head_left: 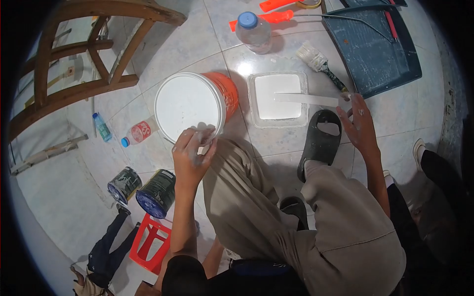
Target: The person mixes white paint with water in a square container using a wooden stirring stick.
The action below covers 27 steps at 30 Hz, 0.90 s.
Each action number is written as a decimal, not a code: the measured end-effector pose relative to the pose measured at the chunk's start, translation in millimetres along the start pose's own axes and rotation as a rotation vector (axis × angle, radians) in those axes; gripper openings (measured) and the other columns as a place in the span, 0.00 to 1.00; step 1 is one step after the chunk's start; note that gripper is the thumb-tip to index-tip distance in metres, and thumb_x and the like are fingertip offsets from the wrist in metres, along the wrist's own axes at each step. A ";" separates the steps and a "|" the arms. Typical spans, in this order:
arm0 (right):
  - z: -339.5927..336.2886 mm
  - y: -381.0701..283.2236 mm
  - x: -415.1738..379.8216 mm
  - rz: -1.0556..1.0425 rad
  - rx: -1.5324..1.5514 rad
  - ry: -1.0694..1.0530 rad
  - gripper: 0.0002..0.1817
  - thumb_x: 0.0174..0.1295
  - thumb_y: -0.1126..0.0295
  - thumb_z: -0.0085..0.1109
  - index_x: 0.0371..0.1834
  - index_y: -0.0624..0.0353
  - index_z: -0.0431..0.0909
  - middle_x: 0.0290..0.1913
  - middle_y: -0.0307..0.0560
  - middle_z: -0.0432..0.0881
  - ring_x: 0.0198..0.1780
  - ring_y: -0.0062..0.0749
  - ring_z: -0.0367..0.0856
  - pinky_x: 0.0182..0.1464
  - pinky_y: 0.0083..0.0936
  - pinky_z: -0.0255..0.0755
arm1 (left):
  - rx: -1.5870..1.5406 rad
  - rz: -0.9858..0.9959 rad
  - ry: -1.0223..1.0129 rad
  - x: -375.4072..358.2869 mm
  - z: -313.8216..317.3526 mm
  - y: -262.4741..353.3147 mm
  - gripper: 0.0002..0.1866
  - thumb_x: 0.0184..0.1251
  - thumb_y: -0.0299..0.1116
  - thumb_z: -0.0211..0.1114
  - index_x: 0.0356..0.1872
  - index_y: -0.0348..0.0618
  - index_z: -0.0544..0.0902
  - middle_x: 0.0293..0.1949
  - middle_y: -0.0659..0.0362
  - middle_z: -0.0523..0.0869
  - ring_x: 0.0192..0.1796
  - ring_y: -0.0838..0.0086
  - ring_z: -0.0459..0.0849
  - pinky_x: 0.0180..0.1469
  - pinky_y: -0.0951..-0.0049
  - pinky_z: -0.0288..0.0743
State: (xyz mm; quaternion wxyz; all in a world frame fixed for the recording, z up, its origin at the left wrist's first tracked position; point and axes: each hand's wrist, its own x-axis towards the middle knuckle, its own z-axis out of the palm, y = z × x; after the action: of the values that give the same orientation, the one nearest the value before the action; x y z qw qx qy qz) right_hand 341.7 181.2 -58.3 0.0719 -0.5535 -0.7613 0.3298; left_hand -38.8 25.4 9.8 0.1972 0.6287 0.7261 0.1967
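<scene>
An orange bucket (228, 93) full of white paint stands on the tiled floor in front of my knees. My left hand (192, 150) grips its near rim, fingers smeared with paint. To the right sits a clear square tub (255, 116) of white paint. A flat white stirring stick (306, 99) lies across the tub, and my right hand (359, 123) holds its right end. My foot in a black slipper (318, 143) rests just below the tub.
A dark blue paint tray (375, 49) with a roller handle lies top right, a paintbrush (321, 66) beside it. A water bottle (253, 32) stands behind the bucket. A wooden chair (79, 64) is top left; two dark cans (143, 190) and small bottles lie left. Another person's leg shows at right.
</scene>
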 end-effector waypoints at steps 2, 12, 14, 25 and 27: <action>1.1 2.5 -0.1 0.005 0.013 -0.016 0.22 0.70 0.65 0.61 0.61 0.67 0.73 0.54 0.58 0.77 0.46 0.46 0.81 0.48 0.34 0.76 | -0.055 -0.109 -0.010 -5.2 1.8 -1.9 0.19 0.50 0.20 0.76 0.47 0.36 0.87 0.37 0.54 0.86 0.36 0.67 0.89 0.40 0.73 0.82; 3.9 7.7 0.9 -0.042 0.017 0.005 0.23 0.69 0.65 0.62 0.61 0.68 0.73 0.56 0.61 0.77 0.52 0.53 0.81 0.54 0.38 0.76 | 0.461 -0.070 0.003 26.4 -13.8 -0.9 0.62 0.33 0.74 0.76 0.75 0.56 0.70 0.76 0.42 0.60 0.78 0.39 0.54 0.74 0.34 0.48; 1.3 3.0 1.8 -0.006 0.053 -0.030 0.23 0.69 0.64 0.62 0.61 0.69 0.73 0.56 0.62 0.77 0.54 0.55 0.81 0.55 0.39 0.75 | 0.476 -0.089 -0.071 31.4 -10.6 -21.7 0.73 0.22 0.80 0.74 0.79 0.56 0.63 0.79 0.36 0.51 0.79 0.33 0.47 0.75 0.33 0.46; 1.6 -16.1 3.2 -0.012 -0.125 0.046 0.23 0.69 0.63 0.62 0.60 0.67 0.74 0.58 0.65 0.76 0.54 0.58 0.82 0.53 0.41 0.78 | 0.368 -0.007 -0.059 38.7 -11.9 -34.3 0.76 0.18 0.73 0.81 0.79 0.54 0.60 0.77 0.33 0.51 0.75 0.33 0.54 0.71 0.31 0.53; 0.8 -33.0 6.4 -0.070 -0.135 0.109 0.23 0.68 0.63 0.64 0.59 0.67 0.73 0.58 0.65 0.76 0.53 0.58 0.82 0.53 0.41 0.78 | 0.391 -0.042 -0.076 37.5 -13.1 -33.0 0.76 0.18 0.73 0.81 0.79 0.53 0.60 0.77 0.34 0.51 0.75 0.33 0.55 0.70 0.32 0.55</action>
State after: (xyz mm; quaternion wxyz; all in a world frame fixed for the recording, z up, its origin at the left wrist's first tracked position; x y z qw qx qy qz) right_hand 312.7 181.0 -41.4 0.0870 -0.5474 -0.7956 0.2444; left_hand -78.3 57.7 1.7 0.1027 0.6466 0.7555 0.0237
